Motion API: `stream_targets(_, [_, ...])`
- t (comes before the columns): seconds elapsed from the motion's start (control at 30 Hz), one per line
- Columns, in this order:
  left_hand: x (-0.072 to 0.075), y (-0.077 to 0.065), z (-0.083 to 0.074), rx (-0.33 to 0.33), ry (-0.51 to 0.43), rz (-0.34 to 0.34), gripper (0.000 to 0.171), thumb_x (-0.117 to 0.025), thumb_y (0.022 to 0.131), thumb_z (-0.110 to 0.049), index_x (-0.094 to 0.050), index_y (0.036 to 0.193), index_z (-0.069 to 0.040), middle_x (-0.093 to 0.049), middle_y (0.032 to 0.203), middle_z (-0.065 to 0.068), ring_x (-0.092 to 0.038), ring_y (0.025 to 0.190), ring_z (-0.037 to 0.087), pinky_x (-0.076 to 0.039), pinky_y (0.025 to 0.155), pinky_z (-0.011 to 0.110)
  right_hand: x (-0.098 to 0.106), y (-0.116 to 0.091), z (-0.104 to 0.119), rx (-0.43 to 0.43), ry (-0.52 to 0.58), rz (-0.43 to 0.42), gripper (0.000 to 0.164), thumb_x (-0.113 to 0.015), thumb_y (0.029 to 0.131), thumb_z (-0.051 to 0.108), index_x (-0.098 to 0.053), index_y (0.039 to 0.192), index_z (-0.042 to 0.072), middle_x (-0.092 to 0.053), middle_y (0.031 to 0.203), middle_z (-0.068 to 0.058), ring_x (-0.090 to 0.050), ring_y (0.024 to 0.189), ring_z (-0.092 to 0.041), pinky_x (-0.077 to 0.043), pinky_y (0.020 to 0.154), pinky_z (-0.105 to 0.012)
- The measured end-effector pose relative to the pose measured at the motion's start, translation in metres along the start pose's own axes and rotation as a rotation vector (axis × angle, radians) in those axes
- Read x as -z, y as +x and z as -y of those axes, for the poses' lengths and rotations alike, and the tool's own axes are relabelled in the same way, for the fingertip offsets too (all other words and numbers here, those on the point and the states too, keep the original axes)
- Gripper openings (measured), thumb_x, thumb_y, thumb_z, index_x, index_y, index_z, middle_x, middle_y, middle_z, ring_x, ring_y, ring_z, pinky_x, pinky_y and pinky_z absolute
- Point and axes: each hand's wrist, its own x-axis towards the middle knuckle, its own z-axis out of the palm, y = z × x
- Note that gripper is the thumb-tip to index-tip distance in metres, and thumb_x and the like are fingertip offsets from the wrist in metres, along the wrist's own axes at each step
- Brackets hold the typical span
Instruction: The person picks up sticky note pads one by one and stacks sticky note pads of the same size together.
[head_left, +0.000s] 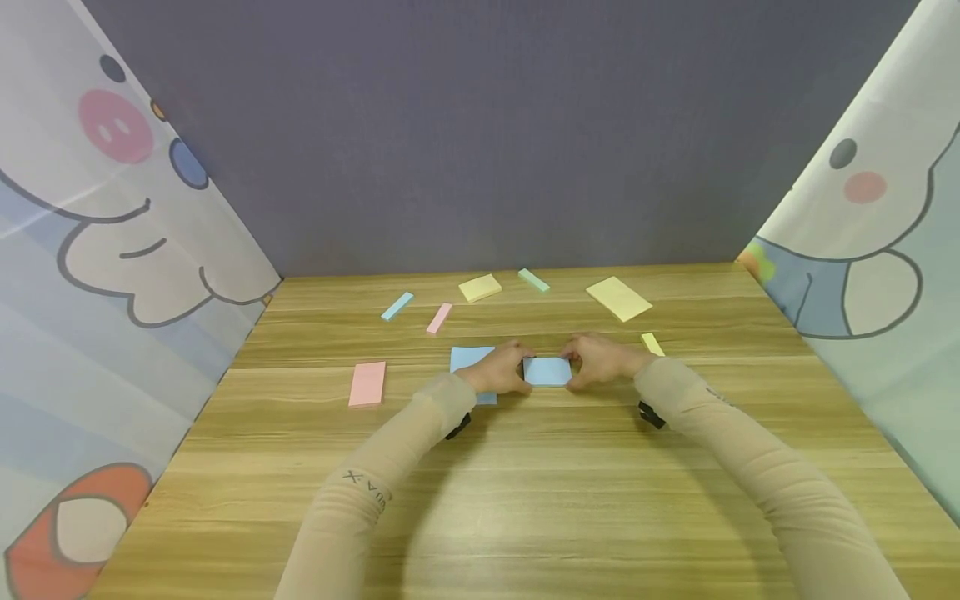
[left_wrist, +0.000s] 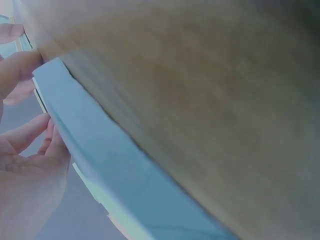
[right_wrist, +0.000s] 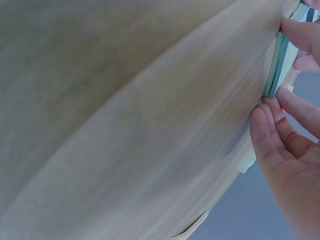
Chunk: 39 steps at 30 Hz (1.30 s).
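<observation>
Between both hands lies a small light-blue sticky note pad (head_left: pixel 547 372), close over the wooden table. My left hand (head_left: pixel 504 367) grips its left end, thumb at the near corner and fingers at the far one. At the opposite end my right hand (head_left: pixel 600 358) pinches the corners in the same way. Seen edge-on in the right wrist view, the pad (right_wrist: pixel 278 65) has a green layer along its table side. A larger blue sticky note pad (head_left: pixel 465 358) lies under the left hand and wrist, partly hidden; its blue surface (left_wrist: pixel 110 135) fills much of the left wrist view.
A pink pad (head_left: pixel 367 384) lies to the left. Along the back are a blue strip (head_left: pixel 397 306), a pink strip (head_left: pixel 439 318), a yellow pad (head_left: pixel 480 288), a green strip (head_left: pixel 533 279) and a larger yellow pad (head_left: pixel 618 298). A yellow strip (head_left: pixel 652 343) lies beyond the right wrist.
</observation>
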Motion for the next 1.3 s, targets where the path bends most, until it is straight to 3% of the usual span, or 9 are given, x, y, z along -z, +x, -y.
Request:
stream_targets(0.2, [-0.001,0.000,0.000,-0.003,0.019,-0.004,0.065,-0.070,0.081,-0.026,-0.043,0.135,-0.005,-0.042,0.134,0.010,-0.047,0.117,0.023,-0.042,0.097,0.033,0.000,-0.001,0.001,-0.013,0.021,0.009,0.055,-0.078,0.068,0.025,-0.061,0.111,-0.003,-0.061,0.104,-0.012,-0.058,0.092,-0.024,-0.050,0.080,-0.037])
stream_targets(0.57, [-0.001,0.000,-0.001,0.006,0.026,-0.010,0.065,-0.070,0.081,-0.026,-0.043,0.135,-0.005,-0.040,0.137,0.011,-0.042,0.124,0.026,-0.040,0.100,0.035,-0.001,0.000,0.000,-0.014,0.002,-0.011,0.055,-0.077,0.067,0.025,-0.061,0.111,-0.004,-0.061,0.102,-0.011,-0.058,0.090,-0.023,-0.050,0.079,-0.036])
stream_targets(1.03, [0.000,-0.005,-0.003,-0.021,0.038,-0.030,0.066,-0.071,0.080,-0.023,-0.042,0.135,-0.001,-0.043,0.134,0.012,-0.046,0.119,0.025,-0.042,0.099,0.034,-0.001,-0.001,-0.002,-0.025,0.033,0.007,0.057,-0.078,0.069,0.027,-0.060,0.113,-0.003,-0.060,0.106,-0.012,-0.057,0.095,-0.024,-0.050,0.081,-0.037])
stream_targets(1.2, [0.005,-0.011,-0.002,-0.013,0.002,-0.028,0.066,-0.071,0.080,-0.024,-0.042,0.135,-0.003,-0.041,0.137,0.012,-0.048,0.118,0.025,-0.042,0.098,0.035,-0.001,-0.001,-0.002,-0.023,0.043,0.005,0.057,-0.077,0.069,0.026,-0.059,0.113,-0.004,-0.060,0.105,-0.012,-0.057,0.095,-0.025,-0.050,0.082,-0.038])
stream_targets(1.3, [0.008,-0.015,-0.001,-0.018,-0.027,-0.024,0.066,-0.070,0.081,-0.024,-0.041,0.136,-0.004,-0.040,0.139,0.011,-0.042,0.126,0.027,-0.038,0.103,0.037,-0.001,-0.002,-0.002,-0.023,0.048,0.004,0.057,-0.077,0.069,0.026,-0.059,0.114,-0.005,-0.060,0.105,-0.012,-0.057,0.095,-0.025,-0.049,0.082,-0.038])
